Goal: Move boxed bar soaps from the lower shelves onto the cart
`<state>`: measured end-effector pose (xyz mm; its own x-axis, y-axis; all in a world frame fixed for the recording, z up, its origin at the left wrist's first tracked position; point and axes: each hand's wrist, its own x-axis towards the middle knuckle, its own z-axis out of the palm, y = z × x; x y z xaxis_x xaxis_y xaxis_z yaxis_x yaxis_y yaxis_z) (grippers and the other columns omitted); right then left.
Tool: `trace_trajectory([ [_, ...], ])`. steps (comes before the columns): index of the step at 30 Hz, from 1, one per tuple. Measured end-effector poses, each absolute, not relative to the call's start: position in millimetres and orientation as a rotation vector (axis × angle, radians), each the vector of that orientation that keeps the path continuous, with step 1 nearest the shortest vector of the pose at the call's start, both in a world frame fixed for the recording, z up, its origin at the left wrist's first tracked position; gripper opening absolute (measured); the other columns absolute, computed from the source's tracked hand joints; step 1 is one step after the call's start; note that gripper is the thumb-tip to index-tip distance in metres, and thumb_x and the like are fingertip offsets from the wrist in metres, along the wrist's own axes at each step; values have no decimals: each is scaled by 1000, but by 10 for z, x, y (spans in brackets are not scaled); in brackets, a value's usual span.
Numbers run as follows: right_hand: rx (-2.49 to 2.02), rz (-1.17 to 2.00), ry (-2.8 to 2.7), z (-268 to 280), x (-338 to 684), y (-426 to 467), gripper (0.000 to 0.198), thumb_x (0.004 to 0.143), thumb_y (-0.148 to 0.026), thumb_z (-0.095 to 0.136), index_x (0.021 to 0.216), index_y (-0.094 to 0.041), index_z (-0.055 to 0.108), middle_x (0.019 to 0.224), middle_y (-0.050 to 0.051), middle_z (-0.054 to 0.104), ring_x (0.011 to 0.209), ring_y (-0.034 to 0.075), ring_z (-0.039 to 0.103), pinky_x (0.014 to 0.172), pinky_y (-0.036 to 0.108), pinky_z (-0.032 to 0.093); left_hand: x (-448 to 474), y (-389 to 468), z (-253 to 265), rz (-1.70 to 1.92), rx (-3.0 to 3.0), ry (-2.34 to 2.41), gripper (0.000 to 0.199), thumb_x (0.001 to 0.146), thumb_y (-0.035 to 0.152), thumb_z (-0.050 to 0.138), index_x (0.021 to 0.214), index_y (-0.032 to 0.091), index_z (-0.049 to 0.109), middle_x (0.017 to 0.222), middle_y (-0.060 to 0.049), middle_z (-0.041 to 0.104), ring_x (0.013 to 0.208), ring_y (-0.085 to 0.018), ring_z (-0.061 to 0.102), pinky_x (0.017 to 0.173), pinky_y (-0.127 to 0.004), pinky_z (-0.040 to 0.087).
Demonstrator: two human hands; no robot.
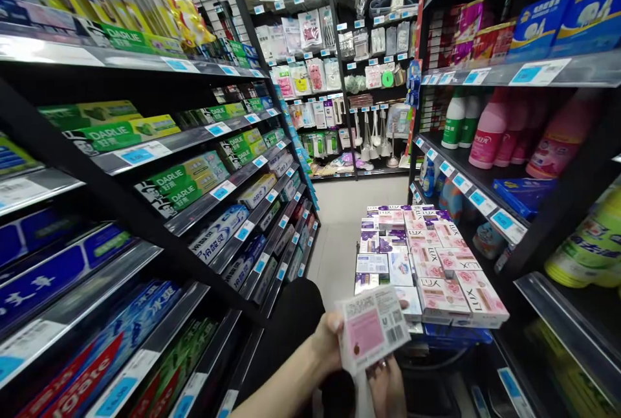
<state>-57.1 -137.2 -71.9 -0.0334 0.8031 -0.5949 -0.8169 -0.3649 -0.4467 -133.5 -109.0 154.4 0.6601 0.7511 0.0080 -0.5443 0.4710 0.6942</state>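
Observation:
A pink-and-white soap box (366,332) is tilted up in front of me, its printed back with a barcode facing me. My left hand (326,343) grips its left edge, thumb on the near face. At the lower edge, my right hand (387,384) has its fingertips against the box; its palm is partly hidden. A white strip (363,395) shows between my hands below the box, and I cannot make out what it is. Just beyond, rows of Lux soap boxes (439,295), pink and purple, lie stacked on a low stand.
Toothpaste shelves (223,190) run along my left. On the right, a shelf holds pink bottles (490,136) and blue boxes (541,23). My dark-clothed knee (295,305) is beside the left shelving. Pale floor (334,211) leads to a back wall of hanging packets (310,30).

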Motion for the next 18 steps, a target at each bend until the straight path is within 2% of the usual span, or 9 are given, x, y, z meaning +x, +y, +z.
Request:
trace_trajectory([
  [3, -980, 1707, 264, -622, -490, -1370, 58, 28, -40, 87, 76, -16, 65, 67, 1, 66, 61, 14, 57, 58, 26, 44, -1533, -798, 1537, 861, 1113, 706, 98, 47, 41, 84, 135, 18, 47, 133, -14, 52, 125, -35, 45, 104, -45, 34],
  [5, -981, 1697, 321, -538, -475, -1358, 56, 25, -36, 87, 73, -16, 65, 67, 0, 67, 60, 13, 56, 57, 25, 43, -1586, -514, 1549, 783, 1542, 1058, 107, 45, 38, 86, 141, 21, 41, 130, -13, 51, 122, -34, 46, 101, -45, 38],
  [7, -987, 1710, 318, -470, -469, -1352, 56, 25, -37, 87, 72, -16, 66, 66, 0, 67, 59, 13, 56, 57, 25, 43, -1597, -183, 1545, 617, 1962, 1341, 109, 44, 39, 85, 141, 18, 39, 127, -14, 51, 118, -34, 47, 99, -45, 40],
  [9, -986, 1728, 309, -428, -459, -1353, 57, 24, -38, 88, 72, -15, 67, 64, 1, 66, 59, 13, 56, 57, 24, 44, -1597, 175, 1505, 436, 2245, 1484, 104, 46, 40, 83, 137, 12, 42, 124, -17, 52, 114, -34, 49, 98, -44, 42],
  [13, -975, 1726, 297, -398, -431, -1347, 59, 22, -40, 88, 71, -14, 67, 63, 1, 65, 59, 12, 55, 56, 24, 44, -1607, 892, 1369, 71, 2441, 1648, 95, 48, 41, 81, 130, 10, 44, 125, -18, 51, 113, -33, 51, 94, -38, 45],
  [18, -966, 1724, 300, -388, -433, -1331, 57, 26, -41, 88, 72, -15, 67, 65, 2, 65, 61, 13, 56, 56, 25, 44, -1565, 1556, 1282, -85, 2442, 1728, 94, 44, 43, 82, 126, 14, 46, 123, -16, 52, 112, -32, 52, 93, -36, 45],
])
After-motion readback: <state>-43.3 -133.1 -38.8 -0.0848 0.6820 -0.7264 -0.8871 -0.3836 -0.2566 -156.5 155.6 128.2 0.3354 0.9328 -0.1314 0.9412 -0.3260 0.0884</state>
